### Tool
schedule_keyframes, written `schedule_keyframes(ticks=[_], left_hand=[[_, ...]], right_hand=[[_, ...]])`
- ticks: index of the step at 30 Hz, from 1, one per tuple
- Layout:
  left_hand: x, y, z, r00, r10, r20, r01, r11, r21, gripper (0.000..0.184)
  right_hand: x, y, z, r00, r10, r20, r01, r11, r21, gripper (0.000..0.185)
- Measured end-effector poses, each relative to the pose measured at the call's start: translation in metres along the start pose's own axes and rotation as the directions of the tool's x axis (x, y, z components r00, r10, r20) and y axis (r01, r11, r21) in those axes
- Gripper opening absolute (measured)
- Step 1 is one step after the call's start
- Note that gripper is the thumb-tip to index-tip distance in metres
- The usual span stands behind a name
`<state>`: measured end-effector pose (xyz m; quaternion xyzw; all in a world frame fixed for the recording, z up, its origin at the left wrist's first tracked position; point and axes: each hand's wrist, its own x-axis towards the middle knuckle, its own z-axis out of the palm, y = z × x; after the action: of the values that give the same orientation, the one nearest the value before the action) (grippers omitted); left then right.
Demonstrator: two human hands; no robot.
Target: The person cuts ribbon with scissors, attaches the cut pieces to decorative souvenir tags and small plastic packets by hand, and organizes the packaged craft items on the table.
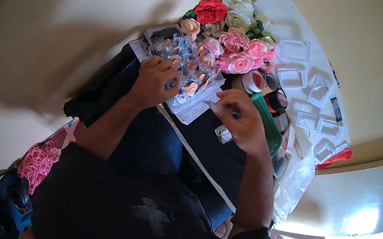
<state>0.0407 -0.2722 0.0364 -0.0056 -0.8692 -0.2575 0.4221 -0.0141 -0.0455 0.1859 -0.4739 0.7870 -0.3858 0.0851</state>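
A tray (pixel 181 103) heaped with small clear-wrapped packets (pixel 195 66), with peach-coloured bits showing, stands at the far side of the black table surface (pixel 203 139). My left hand (pixel 158 83) is over the tray's near left side, its fingers curled in against the packets; what they grip is hidden. To the right, my right hand (pixel 241 120) has its thumb and fingers closed in a pinch near a printed paper (pixel 192 113) at the tray's edge. Whatever it pinches is too small to make out. Below that hand lies a small shiny packet (pixel 223 134).
Artificial flowers (pixel 235 45) stand behind the tray. Jars (pixel 253 82) and a green basket (pixel 271 128) are right of my right hand. Several white frames (pixel 292 78) lie on the white surface beyond. A clear plastic bag (pixel 296 181) hangs near my right forearm; pink cord (pixel 39 163) is at lower left.
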Motion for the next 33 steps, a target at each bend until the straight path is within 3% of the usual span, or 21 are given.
schedule_keyframes(ticks=[5,7,9,11,15,17,27,29,33], left_hand=[[0.003,-0.004,0.000,0.999,-0.033,0.008,0.033,0.999,-0.026,0.015],[-0.001,-0.006,0.001,0.998,-0.052,0.023,0.054,0.997,-0.051,0.019],[-0.004,-0.009,0.002,0.998,-0.061,0.033,0.063,0.996,-0.066,0.019],[-0.003,-0.012,0.003,0.998,-0.057,0.035,0.060,0.994,-0.088,0.019],[-0.004,-0.012,0.001,0.999,-0.045,0.018,0.046,0.995,-0.091,0.018],[-0.003,-0.014,0.001,0.999,-0.047,0.013,0.048,0.994,-0.096,0.018],[-0.003,-0.015,0.000,0.999,-0.035,0.010,0.036,0.991,-0.131,0.014],[-0.002,-0.013,0.000,1.000,-0.026,0.010,0.027,0.990,-0.136,0.013],[-0.002,-0.015,0.000,1.000,-0.006,0.002,0.006,0.990,-0.137,0.013]], right_hand=[[0.036,0.016,0.019,0.980,0.146,0.134,-0.135,0.987,-0.090,0.017],[0.050,0.033,0.027,0.968,-0.036,0.249,0.077,0.985,-0.155,0.019],[0.056,0.036,0.034,0.974,0.007,0.226,0.035,0.983,-0.182,0.018],[0.063,0.031,0.036,0.970,0.025,0.243,0.069,0.926,-0.371,0.016],[0.071,0.045,0.041,0.945,0.072,0.318,0.048,0.934,-0.353,0.013],[0.069,0.051,0.045,0.936,0.084,0.341,0.076,0.899,-0.431,0.014],[0.065,0.061,0.043,0.963,0.005,0.270,0.142,0.840,-0.523,0.016],[0.069,0.053,0.043,0.914,0.087,0.396,0.152,0.832,-0.534,0.015],[0.071,0.055,0.046,0.915,0.063,0.399,0.179,0.821,-0.542,0.015]])
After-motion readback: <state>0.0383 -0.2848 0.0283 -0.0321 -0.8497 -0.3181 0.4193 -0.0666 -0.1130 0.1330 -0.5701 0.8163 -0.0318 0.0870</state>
